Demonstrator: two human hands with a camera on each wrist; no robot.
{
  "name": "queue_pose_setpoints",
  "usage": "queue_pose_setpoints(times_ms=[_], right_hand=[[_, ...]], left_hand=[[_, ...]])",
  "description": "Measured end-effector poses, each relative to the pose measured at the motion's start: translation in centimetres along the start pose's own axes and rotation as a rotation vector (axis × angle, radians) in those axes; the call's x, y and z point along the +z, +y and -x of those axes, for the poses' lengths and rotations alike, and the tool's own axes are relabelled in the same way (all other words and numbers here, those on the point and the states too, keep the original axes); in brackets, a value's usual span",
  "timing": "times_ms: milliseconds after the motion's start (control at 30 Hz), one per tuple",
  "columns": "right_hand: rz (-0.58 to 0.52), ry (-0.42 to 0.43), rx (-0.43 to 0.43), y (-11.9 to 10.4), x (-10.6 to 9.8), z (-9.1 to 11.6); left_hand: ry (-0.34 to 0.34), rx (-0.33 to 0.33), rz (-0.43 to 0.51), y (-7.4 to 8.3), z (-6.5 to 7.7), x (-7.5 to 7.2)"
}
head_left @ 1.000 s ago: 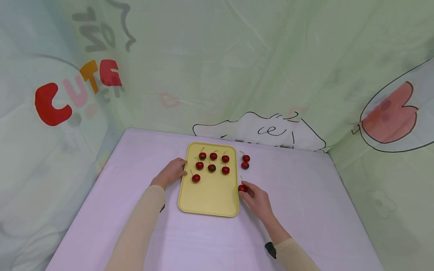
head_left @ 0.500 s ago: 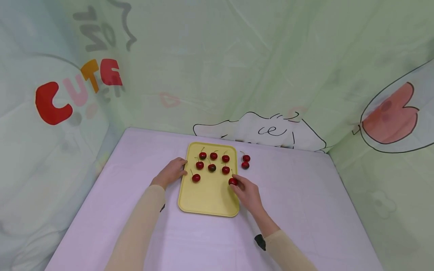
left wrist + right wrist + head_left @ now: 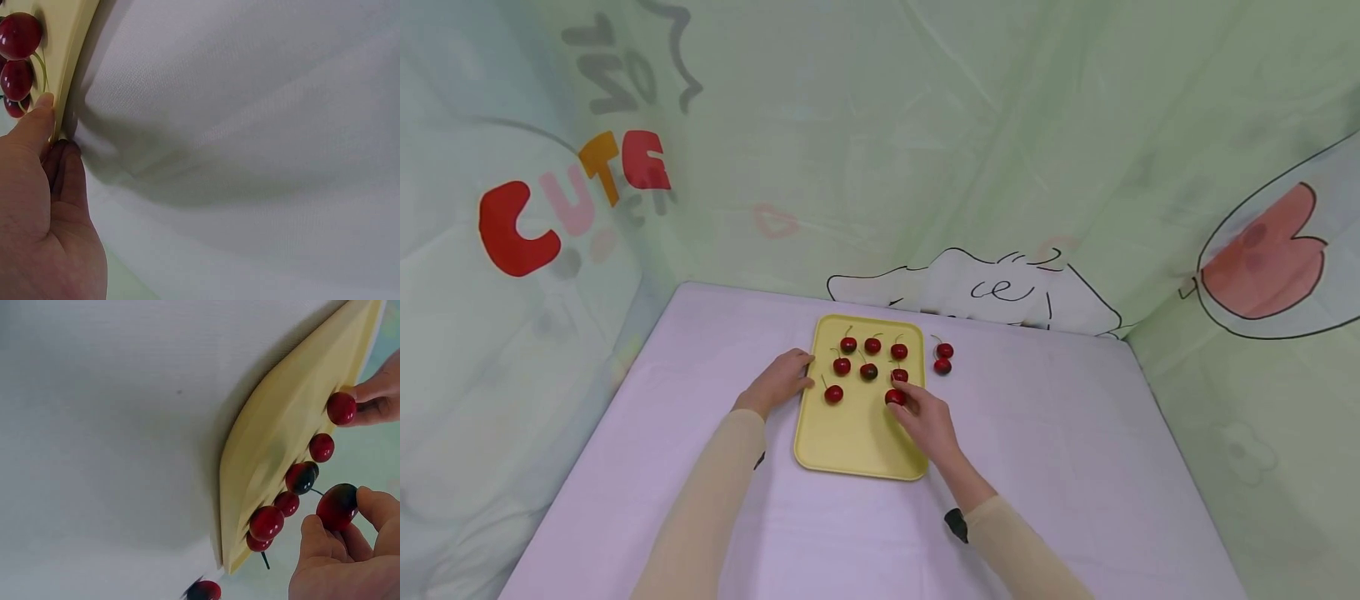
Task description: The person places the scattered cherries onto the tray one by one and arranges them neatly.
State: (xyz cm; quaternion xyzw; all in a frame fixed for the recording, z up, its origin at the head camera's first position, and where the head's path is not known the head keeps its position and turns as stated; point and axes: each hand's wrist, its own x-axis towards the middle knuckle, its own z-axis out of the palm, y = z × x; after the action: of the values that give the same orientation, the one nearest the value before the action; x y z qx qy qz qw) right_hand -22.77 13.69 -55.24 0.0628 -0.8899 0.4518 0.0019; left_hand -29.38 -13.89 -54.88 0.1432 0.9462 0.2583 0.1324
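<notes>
On the worktop (image 3: 1075, 433), we see a yellow tray (image 3: 850, 446), its edge gripped by the left hand (image 3: 777, 381); the right hand (image 3: 931, 423), fingers (image 3: 375, 509) pinching, holds a cherry (image 3: 894, 397) above. Round and smooth, it could slip, we judge, jolting the neighbouring cherry (image 3: 900, 376).

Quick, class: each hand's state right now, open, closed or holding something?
Left hand: gripping the yellow tray by its edge.
Right hand: holding one cherry over the tray.
</notes>
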Motion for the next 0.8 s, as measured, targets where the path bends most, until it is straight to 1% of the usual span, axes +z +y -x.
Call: queue_pose_setpoints(times_ms=[133, 300, 400, 567, 800], right_hand=[[0.028, -0.023, -0.032, -0.1, 0.9, -0.5], [0.022, -0.049, -0.083, -0.5, 1.6, -0.7], [0.026, -0.064, -0.098, -0.6, 1.9, -0.7], [0.072, -0.086, -0.110, -0.8, 2.3, -0.8], [0.119, -0.109, -0.106, -0.9, 2.9, -1.0]], left_hand=[[0.000, -0.007, 0.000, 0.1, 0.0, 0.0], [0.000, -0.007, 0.002, 0.0, -0.1, 0.0], [-0.001, -0.011, 0.000, 0.0, -0.1, 0.0], [-0.007, -0.023, -0.008, 0.1, -0.1, -0.1], [-0.005, -0.012, -0.009, 0.1, 0.0, 0.0]])
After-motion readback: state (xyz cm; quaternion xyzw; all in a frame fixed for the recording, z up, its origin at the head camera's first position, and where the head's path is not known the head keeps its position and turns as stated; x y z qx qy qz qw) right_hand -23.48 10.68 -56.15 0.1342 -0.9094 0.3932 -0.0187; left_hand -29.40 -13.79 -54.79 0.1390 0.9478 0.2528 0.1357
